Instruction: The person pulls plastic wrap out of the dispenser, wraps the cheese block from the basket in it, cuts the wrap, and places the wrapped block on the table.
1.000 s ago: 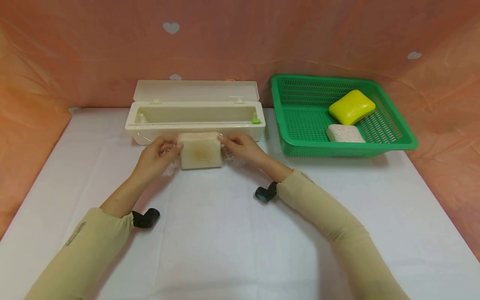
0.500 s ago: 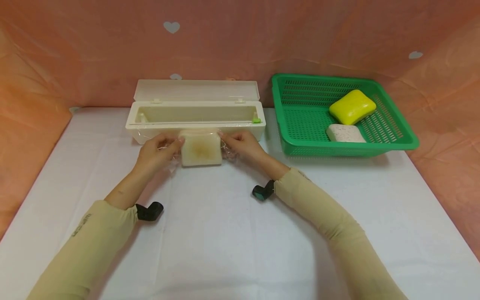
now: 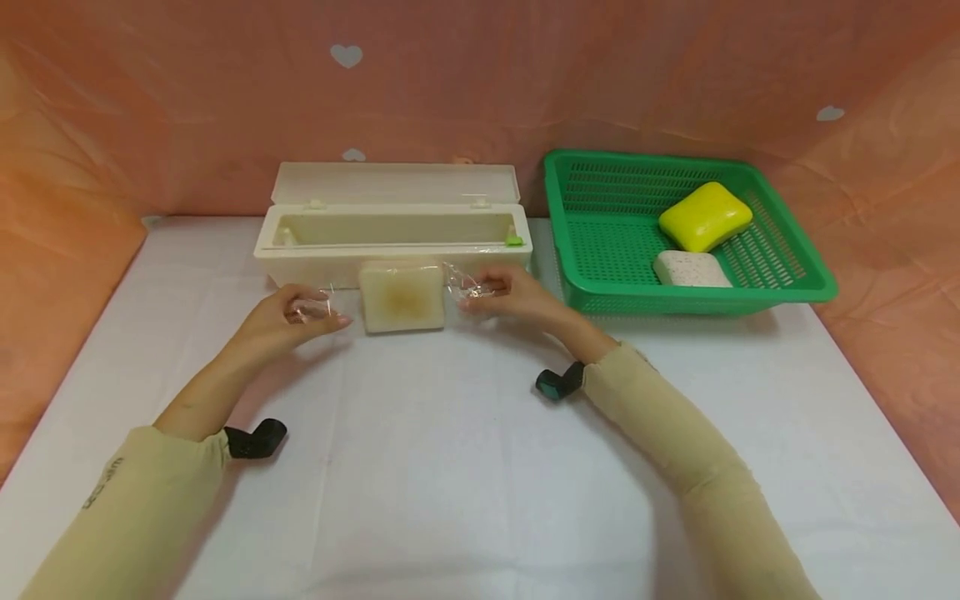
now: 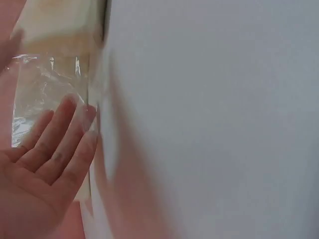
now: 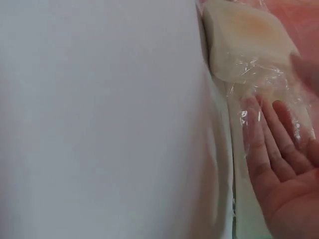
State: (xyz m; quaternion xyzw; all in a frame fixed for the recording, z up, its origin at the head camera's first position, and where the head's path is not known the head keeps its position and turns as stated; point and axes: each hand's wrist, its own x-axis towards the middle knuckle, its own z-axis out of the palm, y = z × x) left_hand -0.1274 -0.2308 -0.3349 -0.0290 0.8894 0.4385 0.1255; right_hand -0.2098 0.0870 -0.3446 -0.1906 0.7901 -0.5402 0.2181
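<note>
A cream slab with a brownish middle point(image 3: 402, 300) stands on edge against the front of the white dispenser box point(image 3: 315, 271). Clear plastic wrap point(image 4: 45, 82) covers it and sticks out loosely on both sides. My left hand point(image 3: 277, 321) is beside the slab's left side, thumb apart from the fingers; in the left wrist view the straight fingers touch the wrap's loose end. On the other side, my right hand point(image 3: 517, 296) has its straight fingers against the wrap's right end, seen through the film in the right wrist view. Neither hand touches the slab itself.
The dispenser's lid point(image 3: 396, 183) is raised at the back, and a green slider point(image 3: 513, 240) sits at its right end. To the right, a green basket point(image 3: 592, 289) holds a yellow block point(image 3: 705, 217) and a speckled white block point(image 3: 692, 269). White cloth point(image 3: 420, 467) covers the table.
Both hands have let go of the slab's sides and drawn apart, left hand leftward, right hand rightward. The slab stays in front of the box, with the wrap ends now spread out beside it.
</note>
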